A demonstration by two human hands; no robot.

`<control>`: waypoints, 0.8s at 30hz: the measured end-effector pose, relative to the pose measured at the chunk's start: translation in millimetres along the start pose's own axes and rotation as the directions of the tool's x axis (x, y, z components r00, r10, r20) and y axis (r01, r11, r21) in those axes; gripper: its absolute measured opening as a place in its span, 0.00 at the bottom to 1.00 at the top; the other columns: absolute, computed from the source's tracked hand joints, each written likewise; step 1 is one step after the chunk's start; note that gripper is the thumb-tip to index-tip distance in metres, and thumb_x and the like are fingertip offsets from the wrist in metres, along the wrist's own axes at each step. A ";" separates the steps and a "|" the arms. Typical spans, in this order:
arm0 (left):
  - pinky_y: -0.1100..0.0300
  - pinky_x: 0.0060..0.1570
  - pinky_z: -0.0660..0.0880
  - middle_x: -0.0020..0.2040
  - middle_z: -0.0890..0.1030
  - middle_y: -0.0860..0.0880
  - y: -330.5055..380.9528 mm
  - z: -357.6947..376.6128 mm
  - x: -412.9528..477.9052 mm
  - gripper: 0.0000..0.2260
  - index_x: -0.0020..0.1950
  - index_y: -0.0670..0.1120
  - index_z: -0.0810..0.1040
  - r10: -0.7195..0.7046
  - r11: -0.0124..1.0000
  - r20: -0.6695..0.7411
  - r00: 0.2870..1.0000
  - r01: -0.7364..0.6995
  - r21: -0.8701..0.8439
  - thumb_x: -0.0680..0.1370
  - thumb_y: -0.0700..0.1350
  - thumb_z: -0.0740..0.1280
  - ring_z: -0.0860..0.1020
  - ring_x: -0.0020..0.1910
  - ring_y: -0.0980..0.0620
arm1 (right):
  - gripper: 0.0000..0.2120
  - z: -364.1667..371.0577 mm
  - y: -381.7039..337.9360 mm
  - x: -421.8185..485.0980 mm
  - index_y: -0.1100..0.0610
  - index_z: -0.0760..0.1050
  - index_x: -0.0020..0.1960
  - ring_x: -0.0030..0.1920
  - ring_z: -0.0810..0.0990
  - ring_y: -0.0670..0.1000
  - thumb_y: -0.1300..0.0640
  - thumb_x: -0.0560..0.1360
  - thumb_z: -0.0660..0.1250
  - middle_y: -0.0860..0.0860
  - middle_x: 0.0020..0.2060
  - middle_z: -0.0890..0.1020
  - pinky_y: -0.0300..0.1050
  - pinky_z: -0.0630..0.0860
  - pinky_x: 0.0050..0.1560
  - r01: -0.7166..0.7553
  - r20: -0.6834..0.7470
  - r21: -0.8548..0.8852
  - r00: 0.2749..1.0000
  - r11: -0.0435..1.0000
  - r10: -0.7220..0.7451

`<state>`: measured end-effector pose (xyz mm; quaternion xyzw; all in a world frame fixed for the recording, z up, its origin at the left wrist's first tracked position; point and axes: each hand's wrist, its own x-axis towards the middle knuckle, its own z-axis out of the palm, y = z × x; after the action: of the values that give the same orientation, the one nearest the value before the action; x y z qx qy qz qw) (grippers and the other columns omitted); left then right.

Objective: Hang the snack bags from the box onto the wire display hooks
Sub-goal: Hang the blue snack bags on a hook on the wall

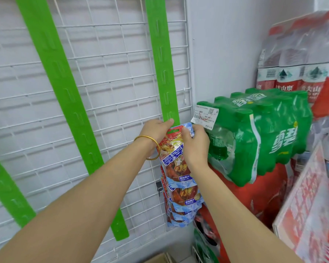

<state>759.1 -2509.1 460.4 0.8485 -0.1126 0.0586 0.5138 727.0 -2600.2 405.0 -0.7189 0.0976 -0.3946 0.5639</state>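
Head view: a snack bag (pixel 172 149), red and blue with a green header tab, is held up against the right green clip strip (pixel 162 59) on the white wire grid panel (pixel 103 88). Left hand (pixel 156 130) is pressed on the strip's lower part with the thumb tip laid on the green plastic, fingers curled behind the bag's top edge; a gold bangle (pixel 150 147) is worn at that wrist. Right hand (pixel 195 145) is clamped on the bag's upper right corner, fingertips pinching the top seam. More bags of the same snack (pixel 182 202) are seen hanging in an overlapping column just below the held one. A second green strip (pixel 63 88) is seen slanting across the grid to the left. A green shrink-wrapped soda bottle pack (pixel 258 137) is stacked just right of the hands on red packs (pixel 254 196). A cardboard box corner (pixel 158 259) is cut off at the bottom edge
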 end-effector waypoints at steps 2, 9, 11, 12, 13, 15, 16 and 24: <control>0.63 0.31 0.70 0.33 0.77 0.49 -0.4 -0.1 0.1 0.12 0.42 0.43 0.77 -0.014 1.000 0.005 1.000 0.014 -0.021 0.76 0.52 0.64 0.75 0.30 0.53 | 0.10 1.3 1.6 -0.1 0.62 0.71 0.45 0.35 0.69 0.52 0.55 0.79 0.59 0.51 0.34 0.72 0.48 0.66 0.38 -0.007 0.013 -0.015 1.000 1.000 0.008; 0.62 0.35 0.71 0.39 0.80 0.43 -1.7 -1.8 -2.3 0.18 0.48 0.37 0.80 -0.017 1.000 0.009 1.000 0.018 -0.020 0.77 0.52 0.63 0.76 0.33 0.49 | 0.11 -0.7 10.9 -11.7 0.64 0.71 0.53 0.41 0.71 0.53 0.56 0.80 0.58 0.52 0.39 0.72 0.52 0.71 0.46 -0.075 0.047 -0.051 0.996 0.996 0.078; 0.59 0.39 0.71 0.41 0.80 0.41 -4.1 -1.3 -3.1 0.18 0.46 0.38 0.80 -0.014 0.999 0.018 1.000 0.015 -0.035 0.76 0.53 0.64 0.76 0.36 0.48 | 0.11 -0.2 16.3 -13.6 0.63 0.71 0.53 0.42 0.73 0.55 0.55 0.80 0.58 0.52 0.40 0.74 0.53 0.72 0.46 -0.078 0.057 -0.078 0.995 0.994 0.082; 0.58 0.39 0.70 0.41 0.79 0.40 -6.0 -1.3 -3.5 0.17 0.45 0.39 0.79 -0.009 0.999 0.025 1.000 0.010 -0.045 0.76 0.53 0.64 0.76 0.38 0.48 | 0.11 0.1 19.4 -14.2 0.63 0.71 0.51 0.42 0.75 0.57 0.54 0.80 0.58 0.53 0.39 0.75 0.52 0.72 0.44 -0.068 0.057 -0.100 0.996 0.993 0.074; 0.58 0.39 0.70 0.42 0.80 0.38 -8.1 -1.3 -4.3 0.17 0.45 0.38 0.79 -0.006 0.998 0.030 1.000 0.008 -0.055 0.76 0.53 0.64 0.76 0.39 0.48 | 0.11 0.9 21.9 -14.8 0.62 0.71 0.50 0.42 0.75 0.58 0.53 0.79 0.58 0.54 0.39 0.75 0.52 0.71 0.42 -0.060 0.053 -0.123 0.996 0.991 0.067; 0.60 0.39 0.71 0.41 0.80 0.37 -14.5 -1.7 -6.2 0.16 0.45 0.36 0.79 0.015 0.998 0.033 0.999 -0.013 -0.063 0.77 0.50 0.64 0.76 0.37 0.47 | 0.12 2.0 24.6 -16.1 0.62 0.71 0.52 0.43 0.76 0.59 0.52 0.80 0.58 0.54 0.39 0.76 0.50 0.70 0.41 -0.050 0.050 -0.162 0.997 0.986 0.059; 0.64 0.37 0.70 0.39 0.79 0.39 -17.4 -2.3 -8.8 0.14 0.44 0.37 0.78 0.044 0.998 0.030 0.999 -0.042 -0.045 0.77 0.48 0.64 0.74 0.35 0.48 | 0.13 2.2 25.7 -16.7 0.61 0.71 0.54 0.45 0.76 0.59 0.52 0.80 0.58 0.55 0.41 0.77 0.50 0.69 0.41 -0.043 0.049 -0.178 0.997 0.983 0.052; 0.66 0.54 0.70 0.54 0.76 0.49 -62.0 -27.0 -50.8 0.16 0.61 0.43 0.73 0.270 0.961 -0.125 0.955 -0.261 0.086 0.74 0.38 0.67 0.74 0.52 0.54 | 0.22 -14.4 36.5 -57.4 0.62 0.66 0.67 0.63 0.68 0.56 0.59 0.75 0.64 0.58 0.62 0.72 0.46 0.63 0.62 0.197 -0.028 -0.403 0.973 0.894 -0.227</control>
<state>725.9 -2450.8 408.8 0.8369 -0.1885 0.1884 0.4781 689.9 -2589.8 347.1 -0.8093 0.1176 -0.4522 0.3559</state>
